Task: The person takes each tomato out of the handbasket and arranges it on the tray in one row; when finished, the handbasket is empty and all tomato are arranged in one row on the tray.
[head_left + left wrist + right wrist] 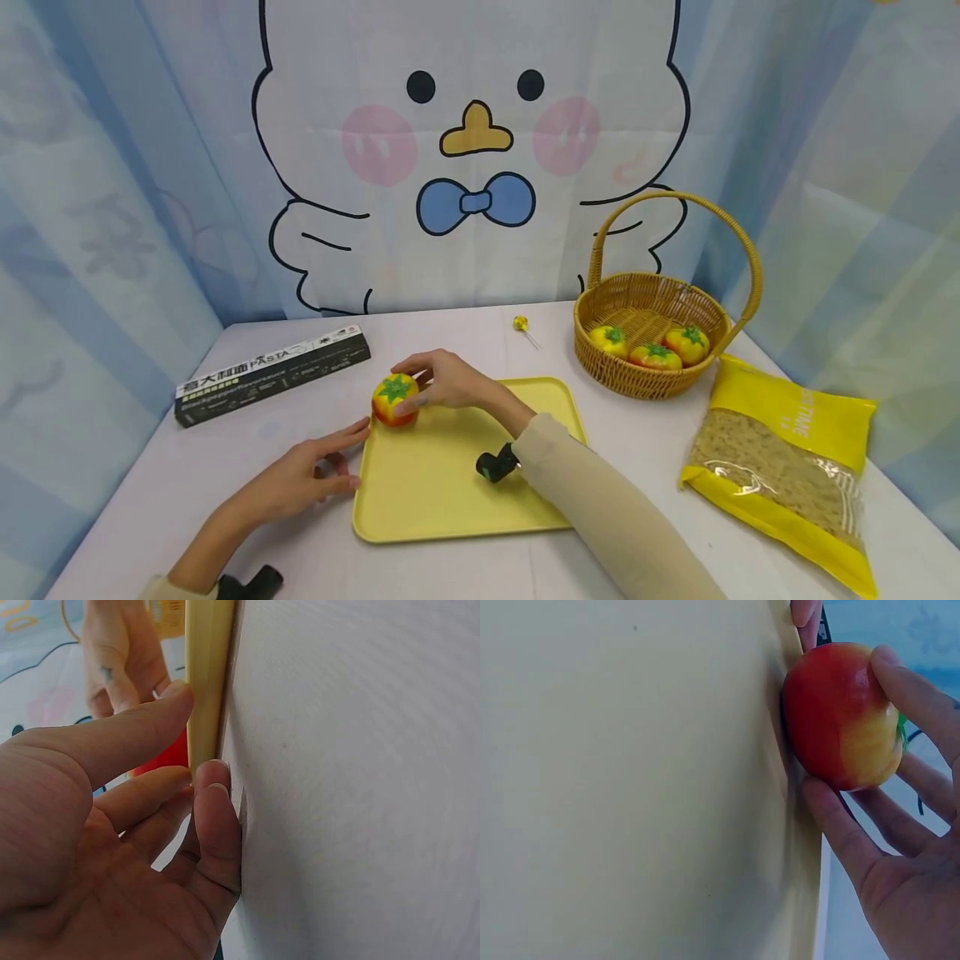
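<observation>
My right hand (452, 381) holds a red-and-yellow toy tomato (395, 400) with a green leafy top, thumb and fingers around its sides. The tomato rests at the far left corner of a yellow tray (450, 492). In the right wrist view, the red side of the tomato (840, 712) lies against the tray's rim (802, 900). My left hand (300, 479) is at the tray's left edge, its thumb and fingertips touching the rim. The left wrist view shows these fingertips along the tray's edge (206, 690), with the fingers loosely bent.
A wicker basket (622, 379) with a tall handle holds three similar tomatoes at the right. In front of it lies a yellow bag of pasta (780, 467). A black pasta box (273, 375) lies at the left. A lollipop (521, 323) lies behind the tray.
</observation>
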Tool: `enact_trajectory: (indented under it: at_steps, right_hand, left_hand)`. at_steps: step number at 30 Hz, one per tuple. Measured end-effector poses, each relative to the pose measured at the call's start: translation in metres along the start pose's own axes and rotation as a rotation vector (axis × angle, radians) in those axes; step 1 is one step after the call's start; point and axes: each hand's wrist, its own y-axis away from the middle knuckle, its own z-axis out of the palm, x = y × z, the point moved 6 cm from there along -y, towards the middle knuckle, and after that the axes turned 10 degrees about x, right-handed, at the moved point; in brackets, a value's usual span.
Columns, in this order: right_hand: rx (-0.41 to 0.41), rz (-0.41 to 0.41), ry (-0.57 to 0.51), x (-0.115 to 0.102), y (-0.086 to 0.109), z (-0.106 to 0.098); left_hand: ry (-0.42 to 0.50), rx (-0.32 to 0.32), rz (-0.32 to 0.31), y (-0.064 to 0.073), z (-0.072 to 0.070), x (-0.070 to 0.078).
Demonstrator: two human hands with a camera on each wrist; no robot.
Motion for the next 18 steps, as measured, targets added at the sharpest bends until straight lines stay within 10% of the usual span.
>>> enact_trajectory:
  at_steps: [18]
  right_hand:
    - [0.009, 0.045, -0.03, 0.0017, 0.0023, 0.0026]
  left_hand:
    - [0.017, -0.004, 0.001, 0.0011, 0.0, 0.0011]
